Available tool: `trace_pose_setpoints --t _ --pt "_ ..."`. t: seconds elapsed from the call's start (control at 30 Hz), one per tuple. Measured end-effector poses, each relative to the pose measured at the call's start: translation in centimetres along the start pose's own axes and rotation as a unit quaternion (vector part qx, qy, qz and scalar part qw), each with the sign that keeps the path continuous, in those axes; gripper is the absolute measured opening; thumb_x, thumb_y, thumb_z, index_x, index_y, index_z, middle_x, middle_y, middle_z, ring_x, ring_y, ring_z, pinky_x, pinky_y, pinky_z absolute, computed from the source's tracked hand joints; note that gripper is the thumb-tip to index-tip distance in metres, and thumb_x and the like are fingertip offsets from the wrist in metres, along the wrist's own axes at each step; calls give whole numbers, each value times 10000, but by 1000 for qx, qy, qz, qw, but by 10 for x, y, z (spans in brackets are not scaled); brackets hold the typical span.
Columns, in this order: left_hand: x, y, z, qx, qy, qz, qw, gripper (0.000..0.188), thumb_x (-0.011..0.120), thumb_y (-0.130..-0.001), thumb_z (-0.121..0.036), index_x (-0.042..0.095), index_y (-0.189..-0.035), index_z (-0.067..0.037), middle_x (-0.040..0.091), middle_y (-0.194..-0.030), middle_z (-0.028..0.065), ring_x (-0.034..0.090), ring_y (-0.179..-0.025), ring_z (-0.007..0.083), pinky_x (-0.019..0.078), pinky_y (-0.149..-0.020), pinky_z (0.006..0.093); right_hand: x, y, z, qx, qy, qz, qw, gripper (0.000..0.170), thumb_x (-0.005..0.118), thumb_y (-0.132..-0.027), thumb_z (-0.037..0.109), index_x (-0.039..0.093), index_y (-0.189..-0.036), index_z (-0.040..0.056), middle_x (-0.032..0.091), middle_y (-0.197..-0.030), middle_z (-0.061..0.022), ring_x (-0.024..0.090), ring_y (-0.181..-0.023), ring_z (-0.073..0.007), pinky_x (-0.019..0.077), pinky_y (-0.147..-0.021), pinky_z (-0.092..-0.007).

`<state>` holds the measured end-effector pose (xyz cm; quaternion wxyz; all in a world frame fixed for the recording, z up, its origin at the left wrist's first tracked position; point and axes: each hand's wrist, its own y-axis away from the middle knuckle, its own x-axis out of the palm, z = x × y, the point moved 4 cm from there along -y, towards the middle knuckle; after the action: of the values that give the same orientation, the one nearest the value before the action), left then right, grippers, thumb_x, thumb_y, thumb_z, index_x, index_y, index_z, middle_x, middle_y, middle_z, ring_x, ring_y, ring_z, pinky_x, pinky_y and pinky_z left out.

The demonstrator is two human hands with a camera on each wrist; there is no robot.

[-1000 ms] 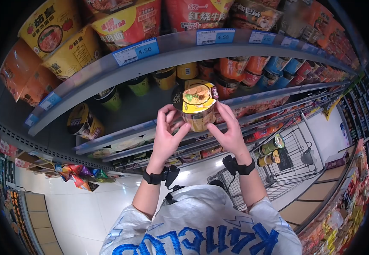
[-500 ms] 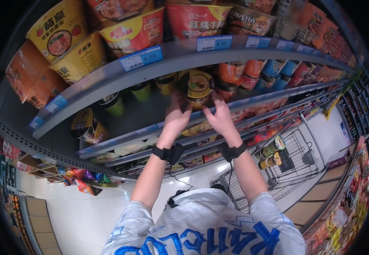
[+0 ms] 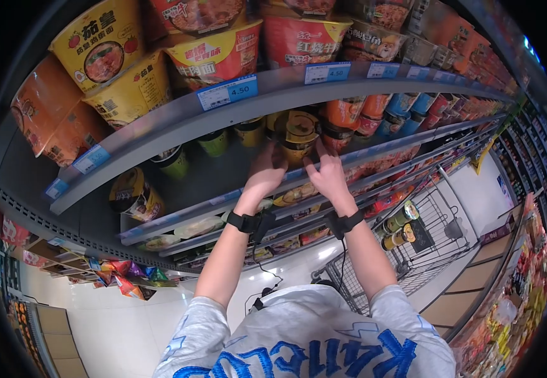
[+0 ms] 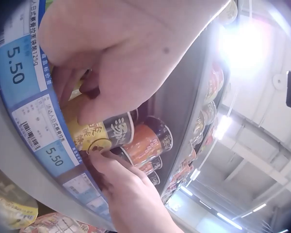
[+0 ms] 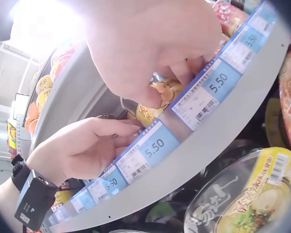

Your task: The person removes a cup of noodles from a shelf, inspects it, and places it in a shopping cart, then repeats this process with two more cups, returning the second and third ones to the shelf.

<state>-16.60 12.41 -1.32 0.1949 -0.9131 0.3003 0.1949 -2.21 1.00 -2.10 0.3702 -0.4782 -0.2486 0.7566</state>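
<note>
A yellow-and-black noodle cup (image 3: 297, 150) stands upright at the front of the middle shelf, between my two hands. My left hand (image 3: 265, 173) holds its left side and my right hand (image 3: 329, 177) its right side, both with bent fingers. In the left wrist view, my left hand (image 4: 121, 53) and the tip of my right hand (image 4: 131, 187) meet the cup's yellow wall (image 4: 81, 121). In the right wrist view, my right hand (image 5: 150, 43) covers part of the cup (image 5: 148, 114), with my left hand (image 5: 82, 148) opposite. Its far side is hidden.
Orange cups (image 3: 343, 113) stand close on the right, and green cups (image 3: 213, 143) farther left. The upper shelf edge with price tags (image 3: 227, 92) runs above the hands. A cart (image 3: 440, 236) holding several cups is at the lower right; a dark cup (image 3: 136, 194) stands far left.
Both hands have moved forward with the cup, from in front of the shelf to under the upper shelf's edge. Over the last half second the hands and cup have shifted little.
</note>
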Motion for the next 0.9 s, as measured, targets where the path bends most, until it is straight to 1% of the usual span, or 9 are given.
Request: trace_pose_setpoints --t 0.1,0.13,0.2,0.27,0.33,0.4,0.47,0.73,0.9 --pt "2 0 4 33 -12 37 999 617 598 -879 -129 400 -1455 -29 634 -1235 212 616 -1158 350 497 -954 402 -3 1 8 20 21 26 999 634 655 -829 175 456 -1367 -94 616 -1104 -291 551 -1053 -451 444 -951 -487" --pt "-2 8 1 50 -48 -2 998 613 619 -879 -142 419 -1446 -27 608 -1277 207 594 -1194 329 499 -956 395 -13 -2 20 21 26 23 999 634 655 -829 175 456 -1367 -94 616 -1104 -291 551 -1053 -451 444 -951 -487" --pt "-6 23 -7 72 -82 -34 993 609 640 -879 -155 437 -1438 -25 583 -1319 203 572 -1230 307 502 -958 387 -26 3 39 84 45 122 988 625 651 -843 168 449 -1368 -104 615 -1145 -280 545 -1104 -437 428 -987 -468" --pt "-18 48 -31 101 37 -61 992 584 641 -882 -155 463 -1425 -35 547 -1360 212 553 -1243 329 501 -960 390 -38 24 46 67 38 71 994 620 662 -853 160 452 -1381 -85 616 -1181 -256 550 -1131 -411 431 -995 -441" --pt "-11 70 -38 80 24 -44 996 508 638 -892 -123 514 -1378 -40 564 -1331 180 568 -1213 307 509 -946 379 -48 53 46 57 36 20 998 616 673 -862 153 454 -1394 -66 617 -1216 -232 555 -1158 -384 434 -1002 -413" --pt "5 86 -40 129 154 1 980 422 624 -898 -71 549 -1311 -38 591 -1242 160 616 -1104 286 523 -902 357 -51 92 34 110 -20 25 993 596 666 -860 148 471 -1381 -68 606 -1252 -220 546 -1191 -369 410 -1035 -416" --pt "38 94 -22 94 181 93 975 359 641 -894 -48 593 -1250 -37 594 -1232 124 616 -1102 229 534 -870 312 -55 133 19 201 -41 46 978 581 675 -863 150 489 -1378 -44 603 -1268 -216 544 -1208 -360 410 -1040 -400" --pt "194 111 15 -16 195 338 920 335 680 -893 -99 621 -1218 -49 628 -1115 69 608 -999 160 509 -792 270 -113 282 -54 398 6 5 917 566 681 -866 188 511 -1354 -44 620 -1203 -239 570 -1151 -379 434 -1007 -414" --pt "307 123 -2 -39 151 464 872 361 680 -918 -160 602 -1257 -63 632 -1220 57 610 -1065 169 519 -838 297 -161 360 -127 487 19 -60 871 557 679 -888 252 529 -1344 -32 629 -1228 -220 579 -1167 -365 430 -1028 -417"
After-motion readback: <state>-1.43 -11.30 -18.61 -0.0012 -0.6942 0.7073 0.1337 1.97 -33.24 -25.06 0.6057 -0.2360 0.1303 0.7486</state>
